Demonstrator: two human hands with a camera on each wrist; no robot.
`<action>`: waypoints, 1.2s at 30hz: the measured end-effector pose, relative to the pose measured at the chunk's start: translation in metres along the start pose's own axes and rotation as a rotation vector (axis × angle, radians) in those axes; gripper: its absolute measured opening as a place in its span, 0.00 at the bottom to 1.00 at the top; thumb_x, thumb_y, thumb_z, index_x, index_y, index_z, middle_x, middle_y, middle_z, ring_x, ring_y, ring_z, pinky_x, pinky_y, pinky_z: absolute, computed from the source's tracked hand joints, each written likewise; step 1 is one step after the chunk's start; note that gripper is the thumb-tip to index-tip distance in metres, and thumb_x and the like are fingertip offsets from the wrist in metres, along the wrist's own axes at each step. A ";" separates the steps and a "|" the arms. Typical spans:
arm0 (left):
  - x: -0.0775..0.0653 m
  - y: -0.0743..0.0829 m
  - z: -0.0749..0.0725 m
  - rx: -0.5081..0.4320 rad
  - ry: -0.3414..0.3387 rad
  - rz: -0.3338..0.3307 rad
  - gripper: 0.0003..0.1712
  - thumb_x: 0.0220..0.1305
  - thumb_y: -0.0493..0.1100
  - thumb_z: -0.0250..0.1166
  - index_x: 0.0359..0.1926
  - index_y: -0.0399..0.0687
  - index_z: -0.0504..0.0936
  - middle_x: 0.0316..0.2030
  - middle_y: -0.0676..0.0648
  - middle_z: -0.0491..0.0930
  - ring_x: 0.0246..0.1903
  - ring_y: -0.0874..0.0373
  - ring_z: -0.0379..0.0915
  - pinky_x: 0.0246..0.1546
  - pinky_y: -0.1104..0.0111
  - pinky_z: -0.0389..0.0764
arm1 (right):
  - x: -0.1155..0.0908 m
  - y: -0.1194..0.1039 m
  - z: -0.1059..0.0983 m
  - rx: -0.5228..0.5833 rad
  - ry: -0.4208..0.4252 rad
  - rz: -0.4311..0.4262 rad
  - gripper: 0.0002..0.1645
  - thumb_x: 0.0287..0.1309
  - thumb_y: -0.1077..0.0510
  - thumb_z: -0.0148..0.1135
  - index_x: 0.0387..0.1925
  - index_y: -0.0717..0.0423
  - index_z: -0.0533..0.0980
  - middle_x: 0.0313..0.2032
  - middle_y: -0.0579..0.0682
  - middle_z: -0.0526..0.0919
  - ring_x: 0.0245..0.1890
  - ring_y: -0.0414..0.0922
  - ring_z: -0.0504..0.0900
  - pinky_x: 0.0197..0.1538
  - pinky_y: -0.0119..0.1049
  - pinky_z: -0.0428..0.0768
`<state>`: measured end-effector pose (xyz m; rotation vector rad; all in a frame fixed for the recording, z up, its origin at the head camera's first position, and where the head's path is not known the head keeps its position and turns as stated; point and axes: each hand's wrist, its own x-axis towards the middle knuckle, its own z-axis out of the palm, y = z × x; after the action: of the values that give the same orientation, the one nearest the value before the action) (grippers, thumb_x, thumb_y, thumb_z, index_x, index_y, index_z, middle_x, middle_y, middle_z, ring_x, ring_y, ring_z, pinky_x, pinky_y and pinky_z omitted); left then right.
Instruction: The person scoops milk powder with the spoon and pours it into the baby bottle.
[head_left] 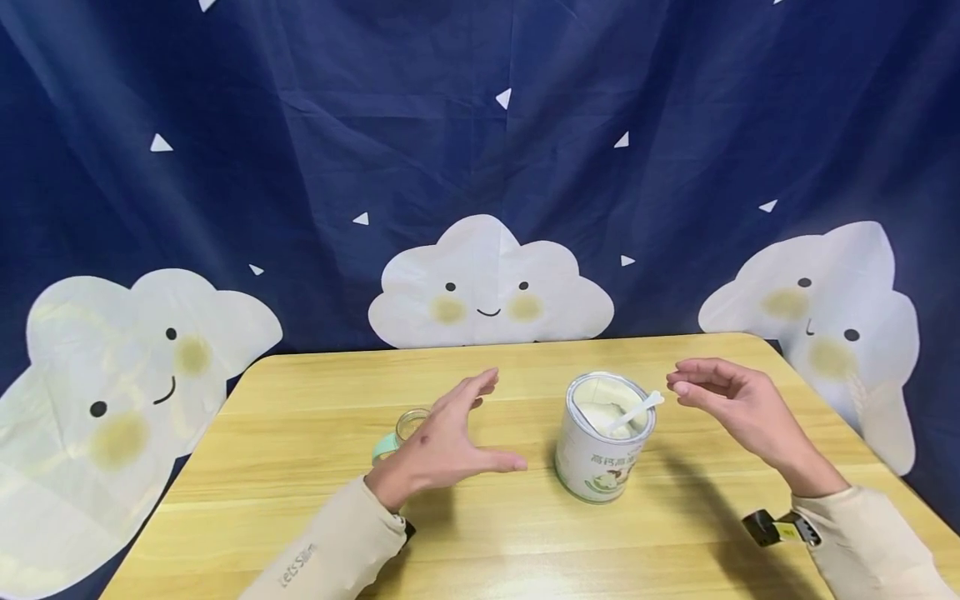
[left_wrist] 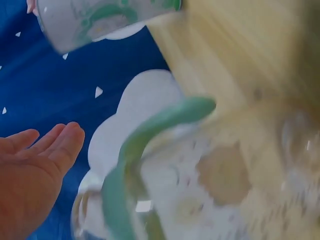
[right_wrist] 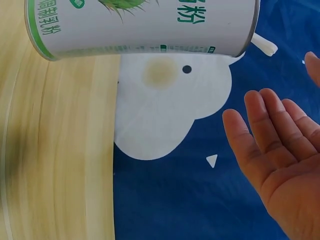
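A white milk powder can [head_left: 588, 467] stands upright on the table with its top uncovered, pale powder inside. From its mouth a white scoop [head_left: 641, 408] leans out over the right rim. My right hand [head_left: 742, 408] hovers just right of that scoop, fingers loosely bent, holding nothing. Left of the can, my left hand [head_left: 446, 446] is in the air with thumb and fingers spread apart. Partly hidden behind it is a clear glass cup [head_left: 411, 422] with a mint green handle [left_wrist: 132, 150]; printed marks show on its side in the left wrist view.
The light wooden table [head_left: 510, 550] reaches back to a dark blue curtain [head_left: 450, 125] with white clouds and triangles. A black strap with a small device [head_left: 776, 528] sits at the right wrist.
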<state>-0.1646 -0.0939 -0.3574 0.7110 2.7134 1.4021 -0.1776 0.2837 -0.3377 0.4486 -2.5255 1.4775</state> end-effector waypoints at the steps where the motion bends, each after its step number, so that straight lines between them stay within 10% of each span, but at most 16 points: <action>1: 0.001 0.001 0.004 0.001 -0.010 -0.001 0.66 0.41 0.67 0.80 0.77 0.56 0.56 0.71 0.51 0.64 0.66 0.52 0.64 0.64 0.56 0.70 | 0.000 0.000 0.000 -0.011 0.002 0.005 0.20 0.66 0.60 0.65 0.54 0.69 0.76 0.43 0.37 0.87 0.41 0.33 0.86 0.44 0.25 0.82; 36: 0.036 0.007 0.079 -0.232 -0.058 0.027 0.65 0.43 0.55 0.83 0.77 0.49 0.56 0.74 0.47 0.60 0.70 0.52 0.60 0.67 0.56 0.68 | 0.000 -0.003 0.010 -0.075 0.037 0.009 0.14 0.62 0.59 0.69 0.45 0.65 0.81 0.38 0.40 0.87 0.38 0.32 0.84 0.40 0.25 0.81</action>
<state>-0.1781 -0.0150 -0.3918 0.7605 2.4515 1.6395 -0.1769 0.2737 -0.3406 0.3949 -2.5471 1.3756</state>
